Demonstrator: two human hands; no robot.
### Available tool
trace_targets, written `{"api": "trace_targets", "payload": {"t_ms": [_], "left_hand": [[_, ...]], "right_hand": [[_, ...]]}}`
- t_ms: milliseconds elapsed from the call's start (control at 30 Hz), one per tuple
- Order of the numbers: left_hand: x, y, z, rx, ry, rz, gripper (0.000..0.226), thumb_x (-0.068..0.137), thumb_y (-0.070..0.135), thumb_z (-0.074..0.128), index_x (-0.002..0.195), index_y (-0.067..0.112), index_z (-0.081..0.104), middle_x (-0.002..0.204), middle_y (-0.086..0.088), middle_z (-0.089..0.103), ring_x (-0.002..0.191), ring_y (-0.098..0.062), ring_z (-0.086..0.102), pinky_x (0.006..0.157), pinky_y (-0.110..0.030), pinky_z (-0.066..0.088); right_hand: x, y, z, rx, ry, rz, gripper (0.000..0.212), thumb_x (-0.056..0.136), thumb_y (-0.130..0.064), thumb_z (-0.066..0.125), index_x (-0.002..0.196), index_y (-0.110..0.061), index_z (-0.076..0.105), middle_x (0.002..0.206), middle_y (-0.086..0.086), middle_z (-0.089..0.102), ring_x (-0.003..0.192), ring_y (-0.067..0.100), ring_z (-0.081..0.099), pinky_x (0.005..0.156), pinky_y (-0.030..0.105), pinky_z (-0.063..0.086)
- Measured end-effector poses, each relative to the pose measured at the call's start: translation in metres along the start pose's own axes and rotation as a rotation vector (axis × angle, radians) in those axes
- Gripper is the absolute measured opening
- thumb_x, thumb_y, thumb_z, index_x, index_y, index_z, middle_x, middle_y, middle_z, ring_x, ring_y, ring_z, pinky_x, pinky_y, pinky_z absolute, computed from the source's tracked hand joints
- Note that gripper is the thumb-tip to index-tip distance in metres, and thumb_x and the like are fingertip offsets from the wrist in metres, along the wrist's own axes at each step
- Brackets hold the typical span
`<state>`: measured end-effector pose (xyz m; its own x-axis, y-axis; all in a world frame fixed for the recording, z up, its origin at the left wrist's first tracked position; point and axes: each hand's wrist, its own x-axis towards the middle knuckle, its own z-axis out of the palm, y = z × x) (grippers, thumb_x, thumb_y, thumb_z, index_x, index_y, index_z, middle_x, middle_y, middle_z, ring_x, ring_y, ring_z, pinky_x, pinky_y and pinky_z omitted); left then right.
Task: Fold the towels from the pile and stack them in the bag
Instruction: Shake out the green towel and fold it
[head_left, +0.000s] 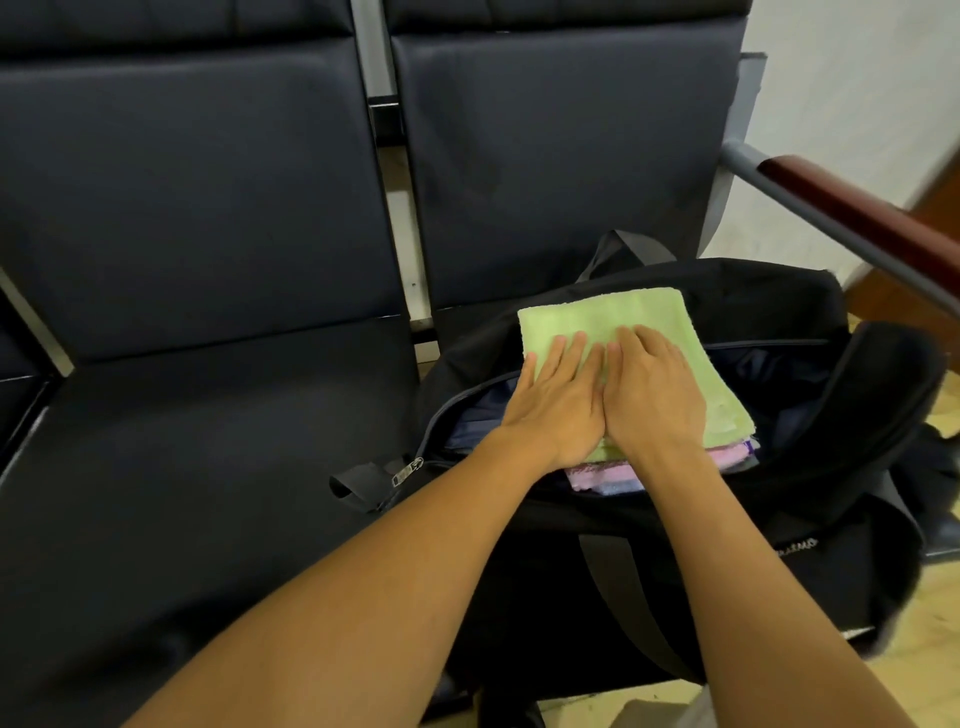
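On top of the folded light-green terry towel (602, 332), left hand (558, 400) and right hand (654, 397) lie flat side by side, fingers straight toward 12 o'clock, pressing, gripping nothing. Towel tops a stack of folded pink towels (613, 475) inside the unzipped black fabric duffel bag (727, 519). Metal zipper pull (407, 472) at the bag's 9 o'clock end. Bag sits on a dark padded bench seat (208, 441); wooden armrest (857, 208) at 2 o'clock.
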<state>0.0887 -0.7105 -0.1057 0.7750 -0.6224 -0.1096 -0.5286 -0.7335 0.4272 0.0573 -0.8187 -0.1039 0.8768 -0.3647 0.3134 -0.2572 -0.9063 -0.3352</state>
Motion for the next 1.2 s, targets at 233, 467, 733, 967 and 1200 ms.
{"api": "trace_targets", "payload": {"t_ms": [233,467,733,967,1200], "left_hand": [[-0.042,-0.045,-0.026,-0.043,0.097,0.036,0.067,0.102,0.030,0.037,0.156,0.020,-0.002,0.164,0.002,0.001,0.150,-0.016,-0.008,0.123,-0.041,0.000],[-0.112,-0.123,-0.071,-0.001,0.189,-0.111,0.053,0.106,0.034,0.021,0.156,0.019,0.010,0.163,0.001,0.007,0.150,-0.015,-0.002,0.123,-0.039,0.003],[-0.213,-0.211,-0.103,0.061,0.251,-0.265,0.051,0.106,0.031,0.023,0.154,0.017,0.014,0.162,-0.001,0.014,0.150,-0.018,0.008,0.122,-0.041,0.011],[-0.320,-0.277,-0.124,0.107,0.314,-0.500,0.047,0.105,0.033,0.028,0.149,0.018,0.028,0.151,-0.002,0.036,0.136,-0.021,0.037,0.109,-0.042,0.034],[-0.407,-0.348,-0.118,0.095,0.369,-0.771,0.033,0.100,0.030,0.037,0.130,0.016,0.045,0.132,-0.007,0.052,0.119,-0.027,0.050,0.096,-0.045,0.042]], "right_hand": [[-0.007,-0.074,0.003,0.099,0.123,-0.082,0.033,0.106,-0.021,0.035,0.098,-0.005,0.062,0.101,0.010,0.063,0.096,0.025,0.057,0.087,0.039,0.047],[-0.026,-0.163,0.021,0.098,-0.034,-0.281,0.036,0.106,-0.024,0.032,0.107,-0.008,0.064,0.107,0.011,0.064,0.101,0.027,0.058,0.090,0.042,0.045],[-0.070,-0.274,0.045,0.153,-0.186,-0.524,0.032,0.106,-0.028,0.034,0.112,-0.014,0.062,0.111,0.005,0.063,0.101,0.022,0.059,0.086,0.043,0.050],[-0.117,-0.388,0.056,0.221,-0.375,-0.690,0.028,0.105,-0.029,0.039,0.121,-0.016,0.059,0.118,0.005,0.060,0.109,0.023,0.056,0.090,0.039,0.044],[-0.161,-0.447,0.099,0.219,-0.575,-0.794,0.032,0.099,-0.032,0.055,0.129,-0.021,0.056,0.125,0.002,0.058,0.115,0.021,0.055,0.096,0.040,0.047]]}}
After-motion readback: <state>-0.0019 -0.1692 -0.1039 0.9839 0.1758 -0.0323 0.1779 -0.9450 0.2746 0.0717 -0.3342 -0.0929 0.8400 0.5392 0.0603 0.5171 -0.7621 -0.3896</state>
